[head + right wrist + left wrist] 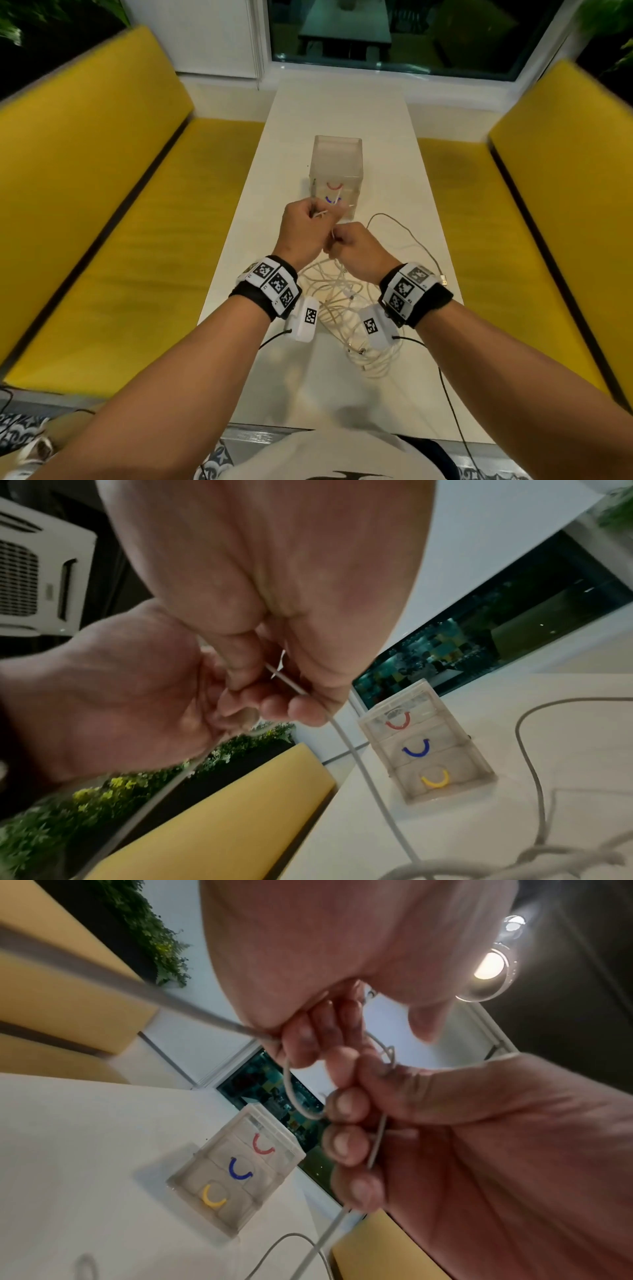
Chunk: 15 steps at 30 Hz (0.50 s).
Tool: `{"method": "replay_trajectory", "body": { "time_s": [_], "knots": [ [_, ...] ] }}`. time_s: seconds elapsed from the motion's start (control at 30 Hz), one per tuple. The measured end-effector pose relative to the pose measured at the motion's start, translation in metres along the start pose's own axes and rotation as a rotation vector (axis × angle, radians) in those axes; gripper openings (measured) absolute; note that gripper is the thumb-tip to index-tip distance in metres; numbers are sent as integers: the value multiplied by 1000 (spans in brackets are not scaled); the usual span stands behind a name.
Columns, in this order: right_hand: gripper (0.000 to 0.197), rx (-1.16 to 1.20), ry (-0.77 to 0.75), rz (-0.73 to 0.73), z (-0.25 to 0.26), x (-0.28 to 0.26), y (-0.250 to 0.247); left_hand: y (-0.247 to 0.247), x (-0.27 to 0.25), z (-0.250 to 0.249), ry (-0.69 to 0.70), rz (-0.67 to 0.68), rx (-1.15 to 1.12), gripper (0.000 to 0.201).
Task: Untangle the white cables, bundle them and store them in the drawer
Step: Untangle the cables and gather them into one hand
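Left hand (301, 226) and right hand (356, 245) each pinch white cables (342, 301) | thin, limp, light, snag-prone | best held near the knot.

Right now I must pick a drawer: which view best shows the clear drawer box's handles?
Left wrist: the clear plastic drawer box shows red, blue, yellow handles unobstructed. Right wrist shows them smaller; head view hides yellow behind hands.
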State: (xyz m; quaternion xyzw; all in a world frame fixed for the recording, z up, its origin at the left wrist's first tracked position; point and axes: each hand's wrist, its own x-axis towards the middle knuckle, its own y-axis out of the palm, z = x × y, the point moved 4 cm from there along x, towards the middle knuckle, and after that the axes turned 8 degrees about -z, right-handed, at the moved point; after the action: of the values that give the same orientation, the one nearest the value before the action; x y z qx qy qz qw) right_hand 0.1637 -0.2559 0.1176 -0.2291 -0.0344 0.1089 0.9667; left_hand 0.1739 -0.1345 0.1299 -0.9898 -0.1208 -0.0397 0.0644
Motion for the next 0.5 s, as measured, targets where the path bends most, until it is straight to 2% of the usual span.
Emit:
{"method": "replay_trajectory", "body": {
  "time_s": [0.07,0.17,0.27,0.4,0.5],
  "knots": [
    [32,3,15,22,-3,-2,5,3,-2,-1,35,67,64,36],
    [28,96,-10,35,-7,-3,8,0,0,-1,40,78,114,30],
    [28,180,1,39,-21,-4,11,-12,10,-9,109,-53,122,31],
    [28,242,132,48,-69,-22,24,-40,38,-32,174,-248,18,23],
    [29,238,214,49,-100,-44,39,-54,54,-50,178,-329,-19,21]
  ]
}}
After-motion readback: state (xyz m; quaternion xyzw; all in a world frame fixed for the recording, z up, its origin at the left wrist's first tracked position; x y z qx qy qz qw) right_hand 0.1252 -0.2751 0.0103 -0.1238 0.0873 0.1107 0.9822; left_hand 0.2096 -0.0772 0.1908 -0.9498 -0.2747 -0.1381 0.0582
